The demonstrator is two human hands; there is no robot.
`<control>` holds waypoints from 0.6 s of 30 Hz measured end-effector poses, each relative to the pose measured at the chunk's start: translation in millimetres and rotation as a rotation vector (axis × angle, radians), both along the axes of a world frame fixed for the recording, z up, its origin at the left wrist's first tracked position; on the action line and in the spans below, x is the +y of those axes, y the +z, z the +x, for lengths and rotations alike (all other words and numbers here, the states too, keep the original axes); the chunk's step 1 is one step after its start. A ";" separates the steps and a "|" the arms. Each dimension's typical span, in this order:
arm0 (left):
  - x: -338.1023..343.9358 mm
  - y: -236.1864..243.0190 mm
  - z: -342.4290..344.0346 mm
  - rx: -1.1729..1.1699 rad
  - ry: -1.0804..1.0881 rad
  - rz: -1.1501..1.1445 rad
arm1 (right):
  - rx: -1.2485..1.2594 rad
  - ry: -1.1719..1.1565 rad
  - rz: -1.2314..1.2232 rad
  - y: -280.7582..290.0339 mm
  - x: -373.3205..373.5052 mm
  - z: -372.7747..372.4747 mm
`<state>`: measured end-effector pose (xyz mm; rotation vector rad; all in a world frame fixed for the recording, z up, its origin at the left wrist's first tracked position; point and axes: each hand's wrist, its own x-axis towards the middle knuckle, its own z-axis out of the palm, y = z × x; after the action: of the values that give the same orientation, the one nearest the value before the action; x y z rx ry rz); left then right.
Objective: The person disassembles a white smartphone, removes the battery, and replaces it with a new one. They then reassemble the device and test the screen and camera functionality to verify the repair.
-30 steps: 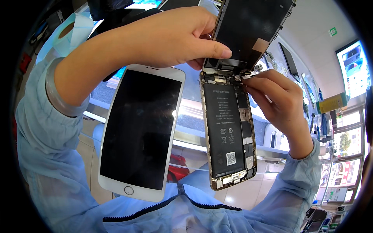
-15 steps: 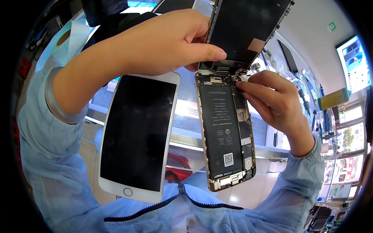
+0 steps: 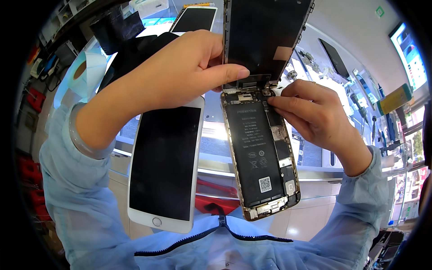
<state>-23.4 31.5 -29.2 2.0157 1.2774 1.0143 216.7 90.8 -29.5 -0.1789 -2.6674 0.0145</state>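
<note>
An opened smartphone (image 3: pixel 288 155) hangs in front of me, its black battery (image 3: pixel 249 155) and circuit parts bare. Its dark screen panel (image 3: pixel 258 33) is lifted from the top edge, standing nearly upright. My left hand (image 3: pixel 193 74) grips that panel near its lower left corner, thumb in front and the other fingers mostly behind it. With thumb and index finger together, my right hand (image 3: pixel 315 108) touches the upper right of the phone's inside, by the small connectors. Whatever lies under those fingertips is hidden. Left of the opened phone is a white smartphone (image 3: pixel 164 162) with a black screen, below my left wrist.
A roll of pale blue labels (image 3: pixel 93 72) stands at the left, beside black objects (image 3: pixel 118 29). Another white phone (image 3: pixel 198 20) lies at the back. To the right are a dark panel (image 3: pixel 334 57), a screwdriver-like tool (image 3: pixel 358 104) and a yellow bottle (image 3: pixel 395 99).
The whole view has shifted a little, showing more of the back of the bench. The screen panel stands slightly more upright. Both hands keep about the same places on the phone.
</note>
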 end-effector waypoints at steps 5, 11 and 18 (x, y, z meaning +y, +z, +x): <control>0.6 7.3 -3.2 0.164 0.027 -0.097 | 0.044 -0.007 -0.160 -7.4 6.7 3.1; 1.4 0.9 -3.2 0.026 0.016 -0.063 | 0.022 -0.003 -0.331 -5.5 10.8 1.6; 1.1 10.6 -0.9 0.064 -0.014 -0.146 | 0.101 0.041 -0.277 -10.2 14.4 4.5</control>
<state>-24.3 32.7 -18.6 1.9565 1.3281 0.8313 221.2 105.2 -39.6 -0.2054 -2.5576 0.3966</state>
